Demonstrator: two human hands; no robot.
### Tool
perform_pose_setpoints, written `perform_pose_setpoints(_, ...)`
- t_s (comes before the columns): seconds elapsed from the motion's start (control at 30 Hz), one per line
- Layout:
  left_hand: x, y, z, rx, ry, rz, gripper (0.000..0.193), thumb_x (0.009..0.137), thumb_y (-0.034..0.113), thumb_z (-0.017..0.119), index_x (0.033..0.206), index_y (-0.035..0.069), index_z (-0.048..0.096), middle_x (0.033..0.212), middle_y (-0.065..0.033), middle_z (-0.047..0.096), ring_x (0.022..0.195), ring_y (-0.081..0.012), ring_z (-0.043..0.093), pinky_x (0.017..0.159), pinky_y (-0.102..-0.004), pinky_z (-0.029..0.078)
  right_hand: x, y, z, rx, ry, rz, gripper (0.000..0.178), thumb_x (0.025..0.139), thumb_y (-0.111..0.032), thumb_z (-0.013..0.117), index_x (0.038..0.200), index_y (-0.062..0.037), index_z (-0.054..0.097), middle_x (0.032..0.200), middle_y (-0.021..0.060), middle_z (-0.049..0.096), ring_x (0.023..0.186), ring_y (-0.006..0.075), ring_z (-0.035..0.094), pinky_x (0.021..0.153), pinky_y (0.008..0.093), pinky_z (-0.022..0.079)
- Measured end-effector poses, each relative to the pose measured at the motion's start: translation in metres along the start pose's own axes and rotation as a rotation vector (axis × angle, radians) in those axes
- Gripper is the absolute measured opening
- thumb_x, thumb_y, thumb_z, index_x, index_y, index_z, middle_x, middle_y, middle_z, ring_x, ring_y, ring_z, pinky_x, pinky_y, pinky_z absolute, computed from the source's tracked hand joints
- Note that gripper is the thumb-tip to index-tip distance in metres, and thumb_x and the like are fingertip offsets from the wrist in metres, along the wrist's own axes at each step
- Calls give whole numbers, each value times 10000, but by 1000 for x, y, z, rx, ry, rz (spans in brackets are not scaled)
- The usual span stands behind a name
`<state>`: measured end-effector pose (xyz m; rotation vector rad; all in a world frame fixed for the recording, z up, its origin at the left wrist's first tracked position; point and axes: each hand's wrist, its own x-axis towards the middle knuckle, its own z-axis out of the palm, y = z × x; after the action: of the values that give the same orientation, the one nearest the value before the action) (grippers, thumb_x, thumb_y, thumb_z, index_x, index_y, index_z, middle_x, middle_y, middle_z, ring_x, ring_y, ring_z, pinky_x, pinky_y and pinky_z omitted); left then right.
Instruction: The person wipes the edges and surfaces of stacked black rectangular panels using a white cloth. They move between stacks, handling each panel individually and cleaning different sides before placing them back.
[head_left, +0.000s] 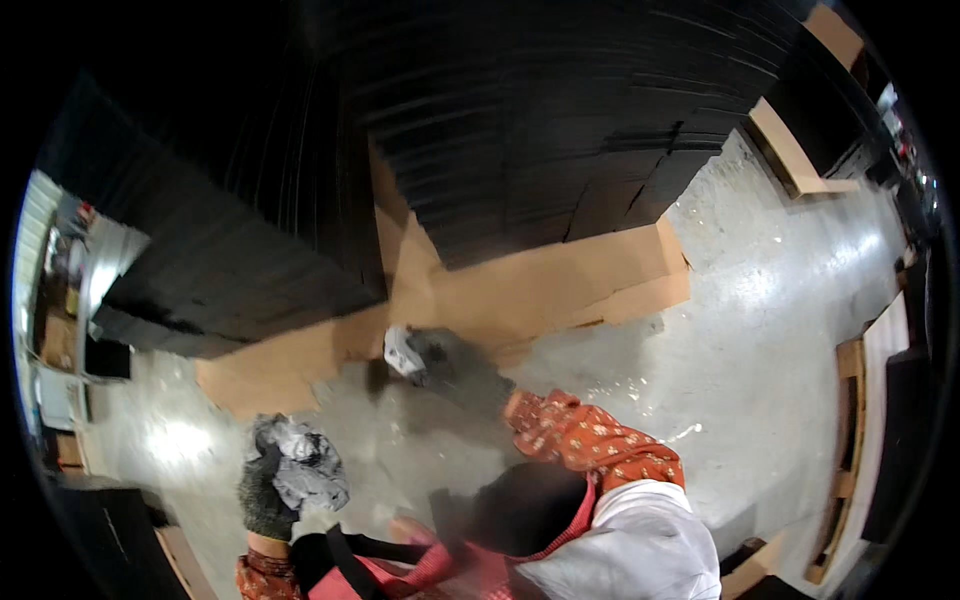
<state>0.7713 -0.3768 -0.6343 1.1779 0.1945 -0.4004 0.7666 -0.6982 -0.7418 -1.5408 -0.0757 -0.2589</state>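
Note:
My left hand (263, 492), in a dark grey knit glove, is closed on a crumpled grey rag (308, 468) above the floor at lower left. Reaching forward at centre is my right hand (450, 362), also dark-gloved and smeared by motion. At its fingertips is a small whitish crumpled rag (402, 354), which it seems to grip; the fingers themselves are blurred. This hand is close to the brown cardboard (540, 290) lying under a tall stack of black boards (560, 130). A second black stack (240, 270) stands to the left.
Grey concrete floor (760, 310) with scattered pale bits surrounds the stacks. More black stacks (820, 110) on brown sheets stand at far right. A long pallet-like wooden edge (848, 460) runs along the right side. Another dark stack (105, 535) is at lower left.

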Motion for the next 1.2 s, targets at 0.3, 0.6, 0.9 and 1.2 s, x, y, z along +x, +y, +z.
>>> perform_pose_setpoints(0.3, 80, -49, 84, -234, -331, -205, 415, 888, 157, 554, 1289, 158, 449, 1268, -141, 523, 1156, -321, 524, 1003, -475, 433, 14, -32, 8, 849, -480, 142, 487, 812, -173, 725, 1227, -20, 519, 1137, 65, 575, 1026, 149, 545, 904, 312, 467)
perform_pose_setpoints(0.6, 78, -58, 109, -197, -466, -355, 433, 911, 254, 522, 1310, 103, 452, 1263, -78, 546, 1156, -273, 530, 999, -459, 426, 8, 0, 1, 738, -388, 134, 627, 758, -240, 761, 1271, -12, 481, 1203, 85, 549, 1077, 179, 534, 942, 317, 440)
perform_pose_setpoints(0.9, 91, -42, 103, 1473, -588, 696, 395, 762, 100, 576, 1155, 66, 594, 1187, -133, 585, 1142, -295, 538, 995, -387, 416, -5, -56, -32, 787, -242, 158, 444, 792, -153, 732, 1179, -54, 536, 1170, 75, 567, 1036, 181, 563, 866, 311, 479)
perform_pose_setpoints(1.2, 105, -47, 102, 1517, -631, 833, 389, 730, 94, 590, 1117, 106, 631, 1141, -120, 602, 1127, -312, 528, 1001, -398, 392, 34, -81, -83, -612, 401, -452, 430, 719, -89, 781, 1099, -77, 581, 1249, 165, 558, 1118, 294, 562, 917, 383, 468)
